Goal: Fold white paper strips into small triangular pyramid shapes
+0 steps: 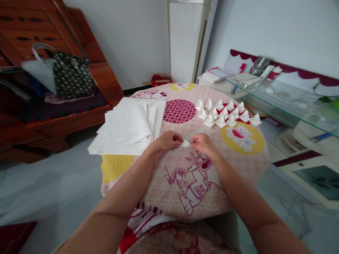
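Near the middle of the round table (164, 176), a small folded white paper (186, 143) is pinched between both hands. My left hand (169, 139) grips its left end, fingers closed. On its right end, the fingers of my right hand (200, 141) are pressed together. Just behind the hands lies a pale paper strip, partly hidden by them. Several small folded white paper pieces (225, 113) stand in rows at the back right of the table. A fanned stack of white paper sheets (124, 123) lies to the left of my left hand.
A wooden bench (103, 81) with a patterned bag (72, 74) stands at the left. On the right is a glass shelf (278, 102) over a white cabinet, with papers and metal containers. A tall white unit (185, 38) rises behind the table.
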Demonstrator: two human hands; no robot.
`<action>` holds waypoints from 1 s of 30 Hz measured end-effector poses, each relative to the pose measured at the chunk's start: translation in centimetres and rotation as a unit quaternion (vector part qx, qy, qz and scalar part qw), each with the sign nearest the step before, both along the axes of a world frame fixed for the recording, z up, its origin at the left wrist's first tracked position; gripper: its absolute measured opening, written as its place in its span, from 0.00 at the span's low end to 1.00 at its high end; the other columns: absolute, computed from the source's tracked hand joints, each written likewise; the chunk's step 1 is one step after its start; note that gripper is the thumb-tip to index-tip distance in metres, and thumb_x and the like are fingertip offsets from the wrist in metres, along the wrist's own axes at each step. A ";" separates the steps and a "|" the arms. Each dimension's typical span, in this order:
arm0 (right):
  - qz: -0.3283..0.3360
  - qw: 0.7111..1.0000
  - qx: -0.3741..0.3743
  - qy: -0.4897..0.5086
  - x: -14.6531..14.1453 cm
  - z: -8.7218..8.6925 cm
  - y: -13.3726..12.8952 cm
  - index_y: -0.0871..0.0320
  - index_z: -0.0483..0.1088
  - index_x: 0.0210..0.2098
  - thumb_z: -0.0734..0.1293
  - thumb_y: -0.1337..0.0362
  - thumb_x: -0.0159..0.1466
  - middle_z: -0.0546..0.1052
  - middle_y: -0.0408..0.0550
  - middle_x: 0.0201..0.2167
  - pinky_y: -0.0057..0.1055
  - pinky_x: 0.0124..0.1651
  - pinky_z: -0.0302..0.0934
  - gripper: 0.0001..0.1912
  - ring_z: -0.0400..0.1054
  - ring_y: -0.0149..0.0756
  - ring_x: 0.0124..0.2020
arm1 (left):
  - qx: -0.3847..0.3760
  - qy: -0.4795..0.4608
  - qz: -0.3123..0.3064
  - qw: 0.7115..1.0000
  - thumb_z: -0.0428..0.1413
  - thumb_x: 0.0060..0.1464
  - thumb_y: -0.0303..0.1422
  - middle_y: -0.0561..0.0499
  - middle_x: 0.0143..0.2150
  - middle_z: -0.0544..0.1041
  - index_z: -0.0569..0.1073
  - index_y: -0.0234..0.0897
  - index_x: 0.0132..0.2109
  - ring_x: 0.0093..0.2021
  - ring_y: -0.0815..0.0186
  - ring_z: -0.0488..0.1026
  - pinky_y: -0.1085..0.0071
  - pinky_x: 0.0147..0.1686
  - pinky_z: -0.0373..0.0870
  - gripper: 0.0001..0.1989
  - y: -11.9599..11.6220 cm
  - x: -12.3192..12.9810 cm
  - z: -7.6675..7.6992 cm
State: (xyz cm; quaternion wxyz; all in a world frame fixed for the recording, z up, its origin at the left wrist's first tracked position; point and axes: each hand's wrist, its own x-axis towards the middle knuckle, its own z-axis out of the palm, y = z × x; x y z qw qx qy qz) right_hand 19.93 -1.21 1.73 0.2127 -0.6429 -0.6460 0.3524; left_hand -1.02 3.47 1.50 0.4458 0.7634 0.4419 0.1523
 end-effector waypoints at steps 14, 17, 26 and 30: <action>0.047 0.992 -0.018 0.118 1.1 -0.9 0.0 0.58 0.73 0.31 0.72 0.67 0.56 0.69 0.35 0.16 0.21 0.19 0.52 0.04 0.60 0.25 0.15 | 0.106 0.007 0.039 0.994 0.63 0.46 0.33 0.56 0.24 0.73 0.75 0.36 0.31 0.27 0.69 0.67 0.72 0.29 0.58 0.06 -0.9 1.6 -0.4; 0.057 0.991 -0.014 0.118 1.3 -1.1 0.1 0.58 0.71 0.26 0.71 0.63 0.56 0.68 0.35 0.14 0.21 0.18 0.51 0.06 0.59 0.24 0.14 | 0.088 -0.042 0.034 0.995 0.62 0.47 0.33 0.56 0.26 0.74 0.76 0.35 0.36 0.27 0.69 0.67 0.73 0.30 0.59 0.08 -1.0 1.7 -0.3; 0.035 0.978 -0.035 0.201 1.1 -0.7 -0.1 0.58 0.69 0.24 0.71 0.56 0.54 0.67 0.35 0.12 0.21 0.15 0.46 0.12 0.55 0.23 0.12 | 0.131 0.004 0.021 0.991 0.56 0.56 0.41 0.58 0.20 0.58 0.63 0.37 0.22 0.25 0.71 0.55 0.70 0.28 0.49 0.19 -1.5 2.1 0.3; 0.064 0.971 -0.035 0.228 1.2 -0.8 -0.2 0.57 0.67 0.23 0.70 0.53 0.58 0.68 0.36 0.14 0.21 0.16 0.47 0.16 0.57 0.23 0.12 | 0.142 -0.010 0.045 0.989 0.54 0.56 0.41 0.57 0.21 0.60 0.64 0.37 0.24 0.26 0.70 0.57 0.70 0.28 0.49 0.17 -1.8 2.2 0.6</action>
